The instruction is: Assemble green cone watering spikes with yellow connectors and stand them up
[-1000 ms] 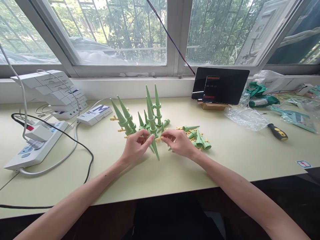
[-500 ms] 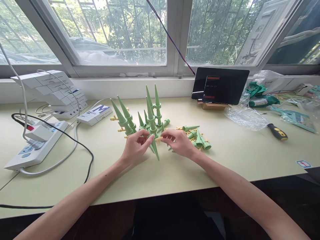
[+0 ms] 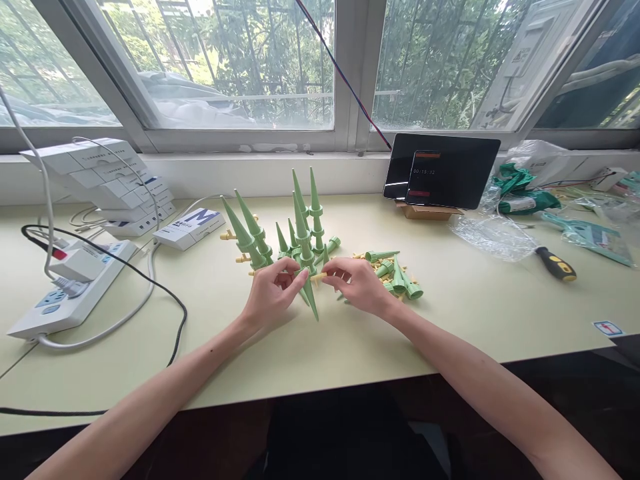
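Observation:
My left hand (image 3: 271, 293) is closed around the top of a green cone-shaped spike (image 3: 310, 299) whose tip points down toward me. My right hand (image 3: 359, 285) pinches a small yellow peg (image 3: 318, 275) held against the spike's side. Just behind my hands, several assembled green spikes (image 3: 302, 223) stand upright on the pale green desk (image 3: 300, 347). A loose pile of green caps and yellow pegs (image 3: 395, 273) lies right of my right hand.
A white power strip (image 3: 70, 287) with cables and stacked white boxes (image 3: 107, 180) sit at the left. A dark tablet with a phone (image 3: 443, 170) leans at the back. A screwdriver (image 3: 554, 263) and plastic bags (image 3: 493, 237) lie at the right.

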The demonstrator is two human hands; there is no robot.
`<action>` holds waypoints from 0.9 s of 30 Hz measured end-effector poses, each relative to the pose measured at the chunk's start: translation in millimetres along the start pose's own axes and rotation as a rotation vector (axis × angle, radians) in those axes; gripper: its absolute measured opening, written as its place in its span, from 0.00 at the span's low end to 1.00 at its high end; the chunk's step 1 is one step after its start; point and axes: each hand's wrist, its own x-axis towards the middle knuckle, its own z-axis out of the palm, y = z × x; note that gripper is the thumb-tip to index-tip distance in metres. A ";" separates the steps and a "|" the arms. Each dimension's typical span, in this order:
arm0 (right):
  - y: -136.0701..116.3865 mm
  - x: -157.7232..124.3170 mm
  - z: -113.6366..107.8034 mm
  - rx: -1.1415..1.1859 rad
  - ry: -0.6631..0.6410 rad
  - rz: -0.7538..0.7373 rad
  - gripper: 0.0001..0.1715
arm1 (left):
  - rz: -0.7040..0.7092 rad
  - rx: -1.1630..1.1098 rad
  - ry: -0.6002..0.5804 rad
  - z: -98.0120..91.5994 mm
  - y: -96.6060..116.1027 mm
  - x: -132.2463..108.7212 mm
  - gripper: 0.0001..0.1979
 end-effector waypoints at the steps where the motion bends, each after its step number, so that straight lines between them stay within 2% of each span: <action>1: -0.1 0.0 -0.1 -0.001 -0.003 0.001 0.01 | 0.005 0.003 0.001 0.0 -0.2 0.1 0.10; 27: 1.7 0.0 1.1 -0.017 -0.030 0.002 0.02 | 0.042 0.021 0.014 1.0 -3.2 0.5 0.09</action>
